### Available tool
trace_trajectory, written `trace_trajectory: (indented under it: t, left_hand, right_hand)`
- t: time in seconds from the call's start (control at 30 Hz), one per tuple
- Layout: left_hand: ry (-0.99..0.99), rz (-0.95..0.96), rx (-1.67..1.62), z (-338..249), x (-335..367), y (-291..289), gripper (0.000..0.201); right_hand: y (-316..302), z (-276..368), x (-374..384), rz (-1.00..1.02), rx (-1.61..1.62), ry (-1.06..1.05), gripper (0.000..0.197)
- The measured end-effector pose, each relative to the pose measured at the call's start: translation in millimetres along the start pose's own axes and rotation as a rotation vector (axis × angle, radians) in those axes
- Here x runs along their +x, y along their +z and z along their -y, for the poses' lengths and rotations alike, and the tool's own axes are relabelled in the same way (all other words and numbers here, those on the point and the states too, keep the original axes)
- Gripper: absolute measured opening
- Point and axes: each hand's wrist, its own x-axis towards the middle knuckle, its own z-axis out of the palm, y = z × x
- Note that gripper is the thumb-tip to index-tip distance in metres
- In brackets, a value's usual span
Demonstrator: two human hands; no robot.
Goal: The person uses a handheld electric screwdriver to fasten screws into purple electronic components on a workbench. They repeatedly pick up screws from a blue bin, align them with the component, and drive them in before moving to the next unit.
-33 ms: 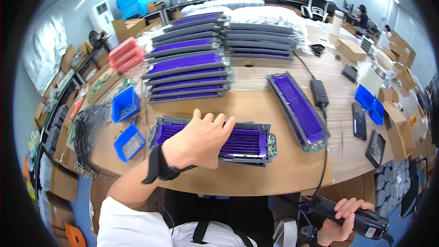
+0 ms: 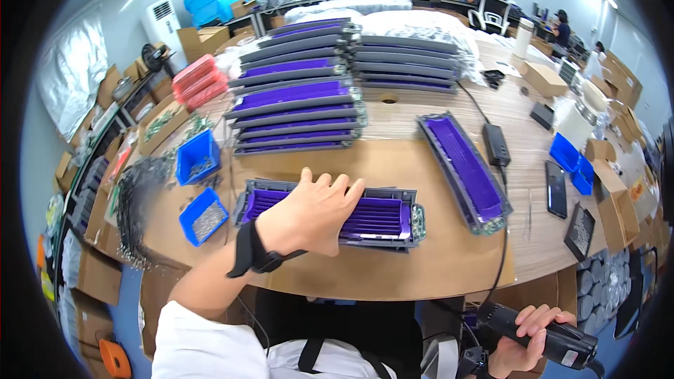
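My left hand (image 2: 309, 214), with a black band at the wrist, lies across a grey housing with a ribbed purple inside (image 2: 379, 217) on the brown board. Its fingers bend over the far side of the housing and grip it; the fingertips are partly hidden. A green circuit board (image 2: 419, 222) shows at the housing's right end. Low at the right, off the table's near edge, my right hand (image 2: 526, 344) wraps round a black, cylinder-shaped corded tool (image 2: 504, 323). Another purple-lined housing (image 2: 463, 172) lies at a slant to the right.
Stacked housings (image 2: 295, 102) fill the far middle. Blue bins (image 2: 203, 217) of small parts and a tangle of black wires (image 2: 140, 203) are at left. A black power adapter (image 2: 496, 144), its cable, a phone (image 2: 556, 189) and a blue box (image 2: 572, 161) lie right. Two people work far back.
The view has shifted slightly, so the scene sits a little further right. Both hands keep the same hold, and nothing on the table has visibly moved.
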Motion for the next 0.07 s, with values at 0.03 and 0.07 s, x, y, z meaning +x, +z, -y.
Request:
trace_trajectory:
  t: [0.03,0.07]
  left_hand:
    - [-0.022,-0.051,-0.008,4.9,-3.8,9.3,0.096]
    - [-0.043,-0.102,-0.014,9.3,-7.9,16.9,0.102]
  right_hand:
    - [2.1,-0.5,-1.5,0.027,0.007,0.009,0.037]
    - [5.1,-1.2,-3.0,0.054,0.014,0.018,0.036]
